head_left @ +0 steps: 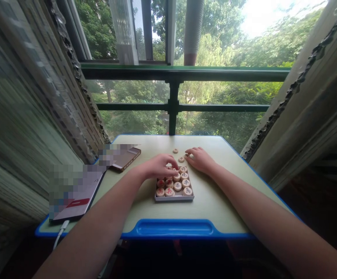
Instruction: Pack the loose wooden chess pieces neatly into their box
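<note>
A shallow white box (pixel 174 198) holds rows of round wooden pieces with red and black characters, among them a black-marked piece (pixel 187 191). My left hand (pixel 161 166) reaches over the upper left of the box, its fingers curled down onto pieces there and hiding some of them. My right hand (pixel 200 158) is beyond the box's upper right corner, thumb and fingertips close together on what looks like a small piece (pixel 186 155). Two loose pieces lie on the table beyond the box, one nearer (pixel 181 159) and one farther (pixel 175 150).
The pale table (pixel 145 209) has a blue rim and a blue front tray (pixel 174 228). On the left lie a brown book or box (pixel 124 158) and a flat device (pixel 78 205) with a white cable (pixel 59 232). Curtains flank a window with a green railing (pixel 186 73).
</note>
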Demonstrator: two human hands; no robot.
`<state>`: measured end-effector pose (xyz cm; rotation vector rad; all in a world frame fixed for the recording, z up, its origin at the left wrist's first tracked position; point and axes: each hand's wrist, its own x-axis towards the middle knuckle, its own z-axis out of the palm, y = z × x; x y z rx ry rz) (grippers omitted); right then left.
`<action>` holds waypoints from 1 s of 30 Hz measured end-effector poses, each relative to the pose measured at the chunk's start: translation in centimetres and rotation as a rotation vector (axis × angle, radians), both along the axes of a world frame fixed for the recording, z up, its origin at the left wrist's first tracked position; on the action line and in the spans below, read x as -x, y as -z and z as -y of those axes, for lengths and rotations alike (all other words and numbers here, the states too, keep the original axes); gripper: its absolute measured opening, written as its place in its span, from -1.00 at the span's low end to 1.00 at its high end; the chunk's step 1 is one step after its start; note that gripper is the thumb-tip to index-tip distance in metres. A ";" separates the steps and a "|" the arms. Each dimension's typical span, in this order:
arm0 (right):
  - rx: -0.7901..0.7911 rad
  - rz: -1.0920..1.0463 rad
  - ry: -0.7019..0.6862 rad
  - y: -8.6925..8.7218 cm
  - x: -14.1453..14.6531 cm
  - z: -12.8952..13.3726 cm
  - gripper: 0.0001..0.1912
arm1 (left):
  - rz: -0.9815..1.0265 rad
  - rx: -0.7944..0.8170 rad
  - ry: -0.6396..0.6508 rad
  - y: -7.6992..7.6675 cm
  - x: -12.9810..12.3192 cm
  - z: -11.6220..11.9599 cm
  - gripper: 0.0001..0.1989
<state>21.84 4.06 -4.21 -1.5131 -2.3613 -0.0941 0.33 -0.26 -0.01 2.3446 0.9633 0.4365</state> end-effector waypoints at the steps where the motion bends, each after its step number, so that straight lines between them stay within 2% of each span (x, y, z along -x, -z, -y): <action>1: 0.005 0.011 0.013 -0.1 0.0 0.0 -0.66 | 0.009 0.001 -0.012 0.1 0.0 0.0 -0.74; 6: 0.026 -0.005 0.022 -0.6 -0.1 0.5 -0.71 | 0.038 -0.052 -0.096 0.2 0.1 -0.3 -0.75; 10: -0.042 -0.180 -0.046 -1.3 0.3 1.2 -0.75 | 0.094 -0.112 -0.253 0.1 0.2 -0.5 -0.70; 13: -0.060 -0.349 -0.156 -1.7 0.9 1.8 -0.74 | 0.149 -0.066 -0.348 0.1 0.4 -0.8 -0.61; 18: -0.038 -0.436 -0.382 -2.2 2.0 3.1 -0.90 | 0.261 0.086 -0.332 0.5 0.7 -1.2 -0.59; 21: -0.066 -0.429 -0.467 -2.5 2.4 3.8 -0.91 | 0.315 0.161 -0.294 0.6 0.8 -1.3 -0.62; 25: -0.151 -0.422 -0.488 -3.0 2.6 4.6 -0.90 | 0.395 0.235 -0.237 0.4 0.6 -1.1 -0.64; 30: -0.240 -0.479 -0.432 -3.4 2.8 5.1 -0.90 | 0.499 0.334 -0.287 0.2 0.2 -0.9 -0.62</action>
